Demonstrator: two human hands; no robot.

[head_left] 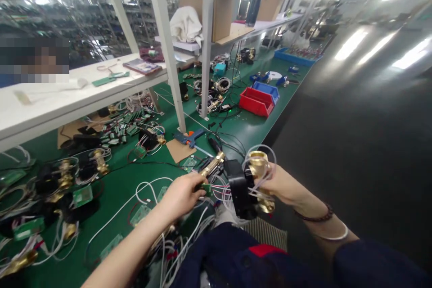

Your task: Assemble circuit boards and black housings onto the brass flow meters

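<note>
My right hand point(281, 184) is closed around a brass valve body point(259, 166) with a black housing point(237, 189) attached, held in the air close to my lap. Thin wires run from the housing to a small green circuit board point(206, 188), pinched between the thumb and fingers of my left hand point(182, 192). A loop of clear cable circles the top of the valve. Just beyond my left fingertips lies another brass fitting point(214, 164). White cables point(199, 229) hang below both hands, and their ends are hidden.
On the green bench point(135, 180) a blue glue gun point(189, 138) lies by a cardboard piece point(178, 150). Several valve assemblies point(65, 175) and loose boards point(124, 128) spread leftward. Red point(254, 102) and blue bins stand farther back. White shelf posts point(165, 45) rise from the bench. A person sits across.
</note>
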